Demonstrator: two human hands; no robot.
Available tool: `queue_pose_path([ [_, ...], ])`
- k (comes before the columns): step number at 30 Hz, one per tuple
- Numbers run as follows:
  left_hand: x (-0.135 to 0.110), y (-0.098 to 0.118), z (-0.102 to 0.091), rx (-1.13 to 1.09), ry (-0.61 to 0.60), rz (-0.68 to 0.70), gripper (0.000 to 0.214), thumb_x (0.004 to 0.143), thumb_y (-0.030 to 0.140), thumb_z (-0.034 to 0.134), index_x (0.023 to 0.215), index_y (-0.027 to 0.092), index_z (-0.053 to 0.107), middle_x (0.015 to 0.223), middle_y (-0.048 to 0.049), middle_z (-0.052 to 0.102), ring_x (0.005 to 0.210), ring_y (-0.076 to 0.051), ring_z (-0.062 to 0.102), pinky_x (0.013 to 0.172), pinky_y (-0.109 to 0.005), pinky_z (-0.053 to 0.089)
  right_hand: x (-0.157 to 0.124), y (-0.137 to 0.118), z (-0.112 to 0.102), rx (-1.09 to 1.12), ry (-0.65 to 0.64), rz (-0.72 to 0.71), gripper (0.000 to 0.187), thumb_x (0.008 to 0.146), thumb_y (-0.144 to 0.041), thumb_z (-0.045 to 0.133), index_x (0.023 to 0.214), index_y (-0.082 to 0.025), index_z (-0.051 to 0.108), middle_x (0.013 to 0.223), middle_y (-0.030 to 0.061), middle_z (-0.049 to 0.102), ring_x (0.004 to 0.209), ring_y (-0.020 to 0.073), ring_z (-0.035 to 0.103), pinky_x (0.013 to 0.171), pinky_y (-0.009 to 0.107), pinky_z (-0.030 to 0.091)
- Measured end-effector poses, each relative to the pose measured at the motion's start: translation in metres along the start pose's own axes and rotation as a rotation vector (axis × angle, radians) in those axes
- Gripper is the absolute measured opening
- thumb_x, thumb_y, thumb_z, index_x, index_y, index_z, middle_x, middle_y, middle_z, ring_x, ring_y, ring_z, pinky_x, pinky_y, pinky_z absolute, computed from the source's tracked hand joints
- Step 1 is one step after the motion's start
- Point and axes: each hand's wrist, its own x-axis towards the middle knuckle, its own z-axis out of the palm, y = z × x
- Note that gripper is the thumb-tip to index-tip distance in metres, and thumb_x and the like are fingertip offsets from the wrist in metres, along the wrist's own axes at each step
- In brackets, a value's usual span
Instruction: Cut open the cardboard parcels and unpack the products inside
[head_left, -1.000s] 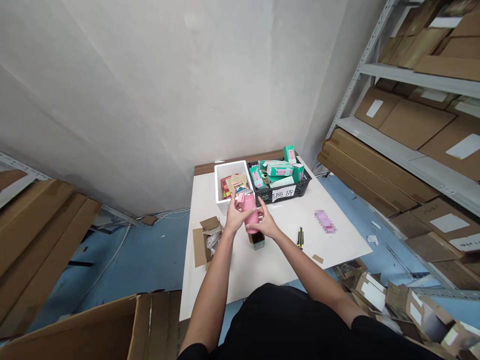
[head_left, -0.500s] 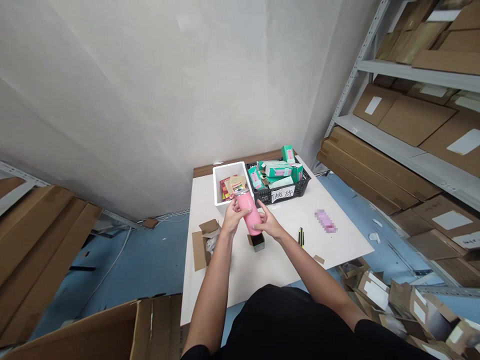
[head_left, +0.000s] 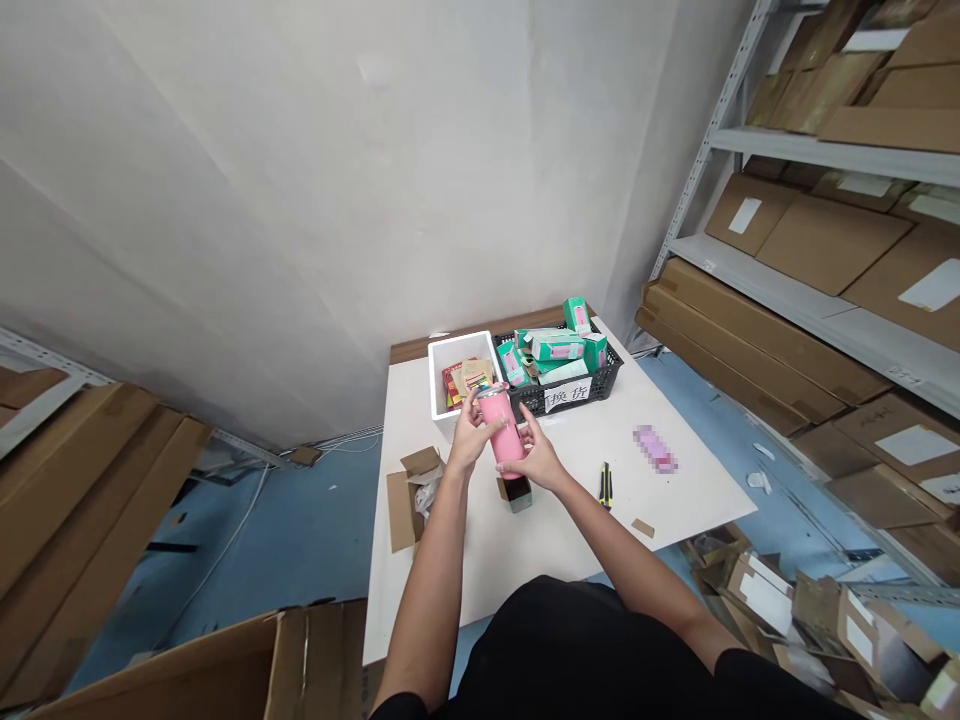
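Observation:
A pink tumbler (head_left: 501, 432) with a silver rim near its top is held in both hands above the white table (head_left: 555, 545). My left hand (head_left: 469, 432) wraps its upper left side, thumb across the front. On the lower right, my right hand (head_left: 538, 458) supports it near the base, fingers curled. Just below the tumbler stands a small open green box (head_left: 519, 497), partly covered by it. Left of my forearm lies an opened cardboard box (head_left: 403, 505) with clear plastic inside.
Behind are a white bin (head_left: 442, 412) with paper packets and a black basket (head_left: 600, 384) of green boxes. A yellow-black utility knife (head_left: 605, 486), a cardboard scrap (head_left: 643, 527) and a blurred pink item (head_left: 655, 449) lie to the right. Shelves (head_left: 817, 275) of cartons stand at the right.
The tumbler is still in both hands and stands slightly more upright. The whole view has shifted a little, with the table appearing slightly lower.

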Motion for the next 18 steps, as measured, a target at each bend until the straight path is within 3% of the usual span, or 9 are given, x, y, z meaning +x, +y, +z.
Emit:
queue_pose_path([
  [5,-0.0018,0.0031,-0.0019,-0.068,-0.057,-0.013,0.120,0.074,0.052,0.091,0.170,0.028,0.022,0.127,-0.0122,0.073,0.111,-0.024,0.072,0.101,-0.040,0.057,-0.0005,-0.0033,-0.0036,0.196,-0.188,0.084,0.136,0.064,-0.037,0.096,0.170,-0.042,0.012,0.117,0.0030,0.064,0.095,0.0199,0.069,0.088,0.040,0.059],
  [9,-0.0028,0.0066,-0.0003,0.007,-0.043,-0.021,0.133,0.066,0.044,0.098,0.171,0.030,0.017,0.129,-0.0104,0.072,0.115,-0.023,0.070,0.104,-0.040,0.055,-0.0014,-0.0013,-0.0018,0.147,-0.093,0.042,0.141,0.058,-0.035,0.100,0.170,-0.041,0.015,0.115,0.0023,0.062,0.093,0.0196,0.068,0.085,0.038,0.060],
  [14,-0.0044,0.0069,0.0031,-0.059,-0.102,-0.067,0.127,0.073,0.048,0.092,0.172,0.026,0.015,0.123,-0.0113,0.075,0.105,-0.022,0.073,0.101,-0.042,0.056,-0.0024,0.0017,-0.0020,0.215,-0.219,0.043,0.139,0.063,-0.037,0.097,0.171,-0.041,0.010,0.121,0.0041,0.065,0.101,0.0220,0.070,0.090,0.040,0.059],
  [18,-0.0052,0.0052,0.0069,0.039,-0.093,-0.037,0.127,0.071,0.043,0.095,0.171,0.029,0.018,0.129,-0.0111,0.073,0.116,-0.023,0.069,0.105,-0.041,0.054,-0.0029,0.0052,-0.0051,0.097,-0.088,0.016,0.144,0.057,-0.034,0.100,0.171,-0.041,0.012,0.121,0.0045,0.063,0.097,0.0218,0.068,0.086,0.039,0.060],
])
